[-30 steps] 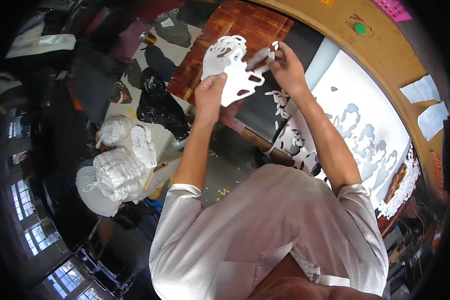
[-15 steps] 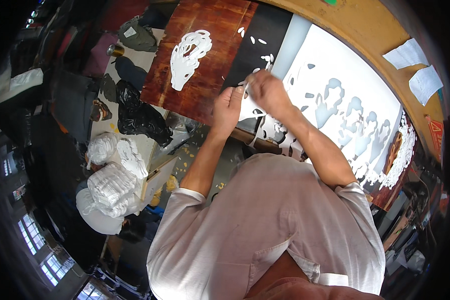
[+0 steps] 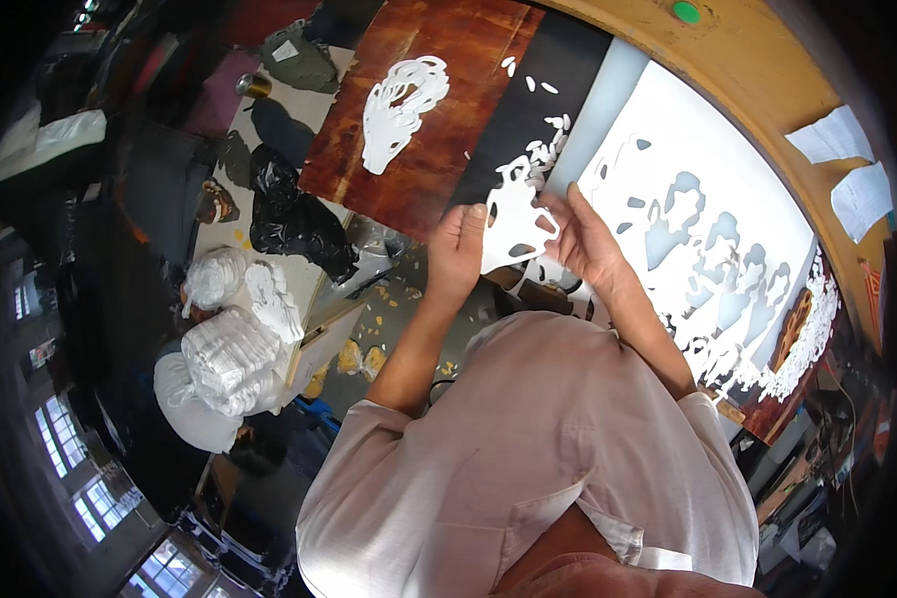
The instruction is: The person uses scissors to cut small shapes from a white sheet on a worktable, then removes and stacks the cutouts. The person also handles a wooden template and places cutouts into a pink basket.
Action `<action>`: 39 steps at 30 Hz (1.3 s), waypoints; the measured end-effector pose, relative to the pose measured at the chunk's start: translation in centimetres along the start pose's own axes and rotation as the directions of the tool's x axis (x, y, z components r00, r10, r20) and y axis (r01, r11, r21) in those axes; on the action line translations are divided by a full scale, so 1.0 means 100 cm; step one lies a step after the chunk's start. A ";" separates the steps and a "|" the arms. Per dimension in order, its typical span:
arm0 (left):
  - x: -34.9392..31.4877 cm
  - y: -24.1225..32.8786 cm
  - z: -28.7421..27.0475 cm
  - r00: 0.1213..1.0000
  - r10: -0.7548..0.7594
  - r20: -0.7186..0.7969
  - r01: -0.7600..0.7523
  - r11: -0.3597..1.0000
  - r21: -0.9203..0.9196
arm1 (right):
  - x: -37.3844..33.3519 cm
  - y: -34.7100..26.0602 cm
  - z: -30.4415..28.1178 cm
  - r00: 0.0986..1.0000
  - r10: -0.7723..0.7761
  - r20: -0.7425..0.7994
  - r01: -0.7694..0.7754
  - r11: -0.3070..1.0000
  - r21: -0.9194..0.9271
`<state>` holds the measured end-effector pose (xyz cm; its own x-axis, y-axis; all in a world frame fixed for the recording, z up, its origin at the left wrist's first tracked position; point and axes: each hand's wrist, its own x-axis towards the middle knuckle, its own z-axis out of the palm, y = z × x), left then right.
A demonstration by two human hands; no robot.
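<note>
My left hand point(image 3: 455, 251) pinches a white cut-out sheet piece point(image 3: 509, 221) by its left edge, thumb on top. The flat piece has several oval and rounded holes. At its right edge is my right hand point(image 3: 585, 242), palm turned up and thumb apart from the fingers; its fingertips are slightly blurred, and I cannot tell whether they touch the piece. Beyond my hands, a pile of similar white cut-outs point(image 3: 394, 128) lies on the red-brown board point(image 3: 448, 70). Small white oval scraps point(image 3: 540, 154) are scattered on the black strip just past the held piece.
On the right lies a white sheet point(image 3: 658, 120) with cut-out gaps, with a heap of white scraps point(image 3: 805, 344) at its far right end. Stacked white pieces point(image 3: 231, 349) and a black plastic bag point(image 3: 294, 219) are at left. Papers point(image 3: 832, 135) lie on the yellow-brown edge.
My hands have moved apart; the right hand has opened away from the piece's upper part. The piece now shows more fully in my left hand. The whole view has shifted slightly.
</note>
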<state>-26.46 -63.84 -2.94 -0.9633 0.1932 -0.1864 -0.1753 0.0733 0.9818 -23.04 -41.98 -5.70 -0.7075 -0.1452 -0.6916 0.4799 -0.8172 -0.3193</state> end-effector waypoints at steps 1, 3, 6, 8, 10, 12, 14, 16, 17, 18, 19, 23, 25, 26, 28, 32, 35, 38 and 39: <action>-0.002 0.002 -0.002 0.997 0.079 0.005 -0.079 0.996 0.044 | 0.007 -0.010 0.008 0.988 -0.130 0.081 0.139 0.984 -0.113; 0.001 0.004 -0.011 0.993 0.104 -0.062 -0.098 0.992 0.085 | 0.017 -0.028 0.030 0.955 -0.290 0.063 0.296 0.925 -0.239; 0.028 0.008 -0.036 0.971 0.159 -0.180 -0.159 0.987 0.015 | 0.037 -0.048 0.083 0.893 -0.439 0.100 0.444 0.822 -0.357; 0.058 0.013 -0.065 0.917 0.292 -0.271 -0.266 0.955 0.131 | 0.060 -0.055 0.124 0.803 -0.549 0.231 0.584 0.648 -0.489; 0.091 0.015 -0.093 0.908 0.310 -0.282 -0.296 0.951 0.091 | 0.093 -0.063 0.159 0.780 -0.519 0.350 0.618 0.546 -0.566; 0.130 0.014 -0.123 0.922 0.296 -0.251 -0.163 0.883 0.441 | 0.119 -0.066 0.170 0.803 -0.506 0.315 0.502 0.289 -0.815; 0.152 -0.002 -0.133 0.928 0.224 -0.297 0.025 0.758 0.651 | 0.127 -0.062 0.152 0.806 -0.496 0.324 0.457 0.172 -0.873; 0.159 -0.023 -0.139 0.958 0.240 -0.154 0.007 0.520 0.854 | 0.112 -0.050 0.111 0.848 -0.386 0.364 0.471 0.233 -0.851; 0.159 -0.035 -0.139 0.971 0.224 -0.086 -0.011 0.401 0.916 | 0.100 -0.042 0.090 0.869 -0.345 0.355 0.455 0.271 -0.849; 0.157 -0.047 -0.137 0.982 0.190 -0.006 -0.047 0.273 0.961 | 0.085 -0.039 0.070 0.891 -0.271 0.366 0.442 0.323 -0.837; 0.161 -0.055 -0.135 0.991 0.133 -0.022 -0.014 0.263 0.965 | 0.069 -0.036 0.052 0.907 -0.252 0.338 0.414 0.377 -0.828; 0.176 -0.069 -0.137 0.945 0.315 0.092 -0.171 0.235 0.957 | -0.012 -0.031 -0.014 0.895 -0.390 0.215 0.339 0.283 -0.897; 0.179 -0.062 -0.138 0.959 0.264 0.103 -0.172 0.252 0.952 | -0.051 -0.033 -0.043 0.905 -0.411 0.107 0.203 0.197 -0.959; 0.177 -0.057 -0.136 0.973 0.219 0.070 -0.131 0.276 0.952 | -0.069 -0.036 -0.058 0.866 -0.462 0.191 0.288 0.147 -0.946; 0.161 -0.047 -0.120 0.921 0.387 0.047 -0.090 0.092 0.992 | -0.093 -0.036 -0.087 0.797 -0.601 0.055 0.304 0.321 -0.897; 0.118 -0.023 -0.045 0.964 0.243 0.112 -0.243 0.621 0.745 | -0.120 -0.056 -0.130 0.728 -0.578 -0.370 0.006 0.544 -0.839; 0.060 -0.019 0.038 0.932 0.034 0.360 -0.268 0.736 0.622 | -0.116 -0.053 -0.128 0.675 -0.714 -0.184 0.172 0.395 -0.902; 0.028 -0.014 0.095 0.769 0.471 0.431 -0.632 0.460 0.624 | -0.102 -0.039 -0.107 0.632 -0.759 0.156 0.389 0.137 -0.911; 0.023 -0.013 0.105 0.860 0.324 0.393 -0.507 0.628 0.591 | -0.095 -0.034 -0.099 0.624 -0.750 0.221 0.312 -0.020 -0.950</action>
<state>-26.34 -53.16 -5.05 -0.8055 0.5750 0.1434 0.4984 0.5263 0.6889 -12.79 -32.25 -4.46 -0.9157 0.3988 -0.0492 0.2624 0.5005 -0.8250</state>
